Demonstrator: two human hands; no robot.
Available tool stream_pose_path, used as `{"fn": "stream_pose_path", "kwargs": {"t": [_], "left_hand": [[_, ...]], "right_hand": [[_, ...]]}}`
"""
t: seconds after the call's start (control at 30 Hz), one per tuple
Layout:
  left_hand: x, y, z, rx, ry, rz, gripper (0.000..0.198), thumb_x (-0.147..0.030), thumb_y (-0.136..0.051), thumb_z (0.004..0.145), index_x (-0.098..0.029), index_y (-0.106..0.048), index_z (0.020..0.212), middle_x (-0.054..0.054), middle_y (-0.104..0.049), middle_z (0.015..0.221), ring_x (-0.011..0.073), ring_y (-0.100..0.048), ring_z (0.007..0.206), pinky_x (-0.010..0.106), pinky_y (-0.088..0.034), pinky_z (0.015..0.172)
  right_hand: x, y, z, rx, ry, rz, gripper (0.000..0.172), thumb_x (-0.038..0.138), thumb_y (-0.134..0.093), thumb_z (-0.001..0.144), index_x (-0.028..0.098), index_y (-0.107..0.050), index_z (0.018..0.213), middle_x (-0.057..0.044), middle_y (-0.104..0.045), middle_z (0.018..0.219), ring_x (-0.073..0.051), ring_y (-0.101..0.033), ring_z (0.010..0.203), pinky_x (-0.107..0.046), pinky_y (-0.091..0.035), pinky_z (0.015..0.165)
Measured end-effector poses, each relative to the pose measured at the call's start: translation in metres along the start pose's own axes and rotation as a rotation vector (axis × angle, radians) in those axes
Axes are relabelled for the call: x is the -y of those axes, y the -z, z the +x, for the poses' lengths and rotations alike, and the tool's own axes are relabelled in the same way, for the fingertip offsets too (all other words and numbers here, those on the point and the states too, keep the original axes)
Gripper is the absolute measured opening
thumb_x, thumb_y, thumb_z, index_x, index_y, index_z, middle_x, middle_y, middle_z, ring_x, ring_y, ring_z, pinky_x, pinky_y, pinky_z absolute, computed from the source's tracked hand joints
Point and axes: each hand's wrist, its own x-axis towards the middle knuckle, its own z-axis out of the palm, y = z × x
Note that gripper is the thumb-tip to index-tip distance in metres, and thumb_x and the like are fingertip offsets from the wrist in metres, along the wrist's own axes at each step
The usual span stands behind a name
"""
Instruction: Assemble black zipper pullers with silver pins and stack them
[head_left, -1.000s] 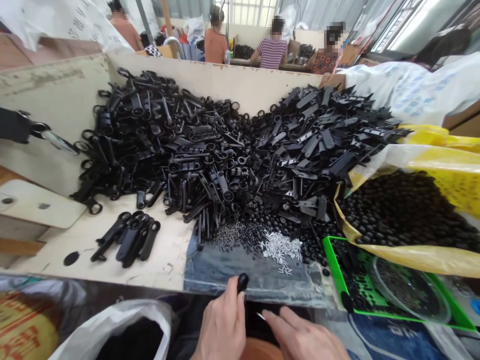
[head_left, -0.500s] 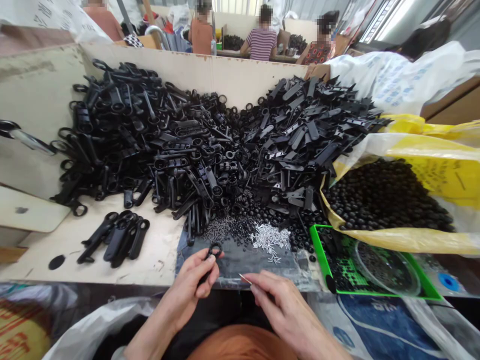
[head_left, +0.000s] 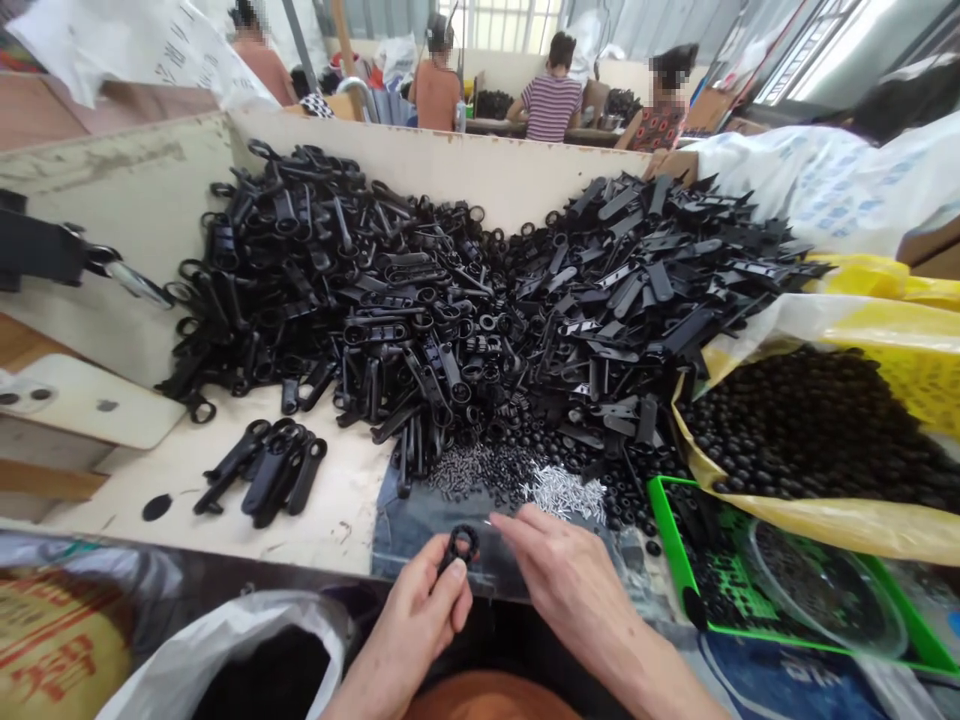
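Observation:
My left hand (head_left: 424, 612), closed, grips a black plastic part with a ring-shaped end (head_left: 463, 542); the ring stands up above my thumb and the rest is hidden in my fingers. Just to its right is my right hand (head_left: 574, 575), its thumb and fingers pinched on a thin metal piece (head_left: 488, 522). Only a pale tip of that piece shows, apart from the ring. Beyond my right fingers lies a heap of small silver pins (head_left: 566, 490) on a dark mat (head_left: 401, 535). Small black pieces (head_left: 457, 470) are scattered beside the pins.
Black ring-ended parts (head_left: 300, 260) are heaped at left, flat black pieces (head_left: 637, 260) at right. Several parts (head_left: 277, 475) lie in a row. A phone (head_left: 112, 405), yellow-white bag (head_left: 802, 515) of black beads and green tray (head_left: 675, 550) flank the work surface. People sit beyond the partition (head_left: 450, 160).
The whole view has shifted, with the bench now lower and further right. My right hand has come up and closer to the ring in my left hand. The ring now stands more upright.

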Motion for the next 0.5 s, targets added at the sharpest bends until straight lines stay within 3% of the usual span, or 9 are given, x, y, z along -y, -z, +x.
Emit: {"fn": "stream_pose_path", "kwargs": {"t": [0.13,0.23,0.5], "left_hand": [[0.003,-0.002,0.004,0.068,-0.010,0.011,0.054,-0.067,-0.069,0.083,-0.019,-0.059,0.106,-0.009,-0.047,0.058,0.0052,-0.022,0.045,0.020,-0.011,0.043],[0.008,-0.003,0.007,0.042,-0.014,0.006,0.056,-0.068,-0.069,0.083,-0.019,-0.059,0.108,-0.008,-0.047,0.060,0.0067,-0.028,0.049,0.019,-0.013,0.044],[0.020,0.001,0.012,0.057,-0.045,0.150,0.052,-0.068,-0.059,0.090,-0.020,-0.061,0.108,-0.007,-0.044,0.067,0.0097,-0.036,0.058,0.018,-0.028,0.050]], "right_hand": [[0.002,-0.004,-0.020,-0.029,0.064,0.140,0.036,0.010,-0.045,0.102,0.025,-0.071,0.123,-0.001,-0.067,0.086,-0.014,-0.069,0.069,-0.021,-0.051,0.062],[0.007,-0.015,-0.029,-0.021,0.057,0.109,0.040,0.008,-0.046,0.099,0.025,-0.069,0.126,-0.002,-0.068,0.086,-0.016,-0.070,0.068,-0.023,-0.051,0.060],[0.009,-0.026,-0.028,-0.008,-0.001,0.128,0.038,0.007,-0.046,0.099,0.024,-0.069,0.125,-0.003,-0.069,0.089,-0.016,-0.070,0.068,-0.023,-0.050,0.060]]}}
